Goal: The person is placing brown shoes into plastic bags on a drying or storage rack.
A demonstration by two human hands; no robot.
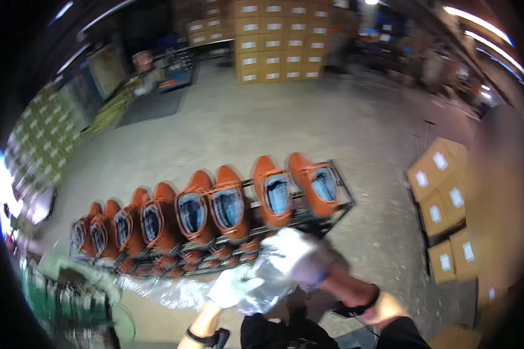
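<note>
Clear, crinkled plastic film (pixel 268 288) lies between my two white-gloved hands, below the near edge of a shoe rack. My left hand (pixel 233 286) pinches at the film's left side, fingers pointing right. My right hand (pixel 291 253) is at the film's upper right, close to the rack; motion blurs its fingers, so its grip is hidden. More film (pixel 174 292) stretches left along the rack's near side. On the black rack (pixel 344 200) stand several orange-brown shoes (pixel 230 212) in a row, toes pointing away, with grey-blue insides. More shoes show on a lower level.
Stacked cartons (pixel 282 43) with white labels stand at the far wall. Other cartons (pixel 442 198) are stacked at the right. A green patterned stack (pixel 43 131) stands at the left, and green items (pixel 67 302) are at the lower left. Grey concrete floor (pixel 215 128) extends beyond the rack.
</note>
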